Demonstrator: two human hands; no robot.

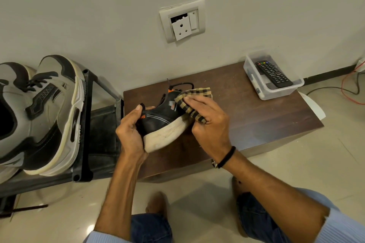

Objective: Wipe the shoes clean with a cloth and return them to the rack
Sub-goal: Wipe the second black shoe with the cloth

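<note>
A pair of grey-and-black sneakers (49, 104) sits on the metal rack (83, 144) at the left. Just beside it, above a low wooden table (256, 124), the left hand (130, 134) grips the heel of a black shoe (158, 122). The right hand (209, 122) holds a checked cloth (190, 102) against the shoe's upper. Farther right a plastic box (264, 92) on the table holds a remote (273, 74).

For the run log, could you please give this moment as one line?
phase: wiping | left hand: grips black white-soled shoe heel | right hand: holds tan-black checked cloth on shoe
</note>
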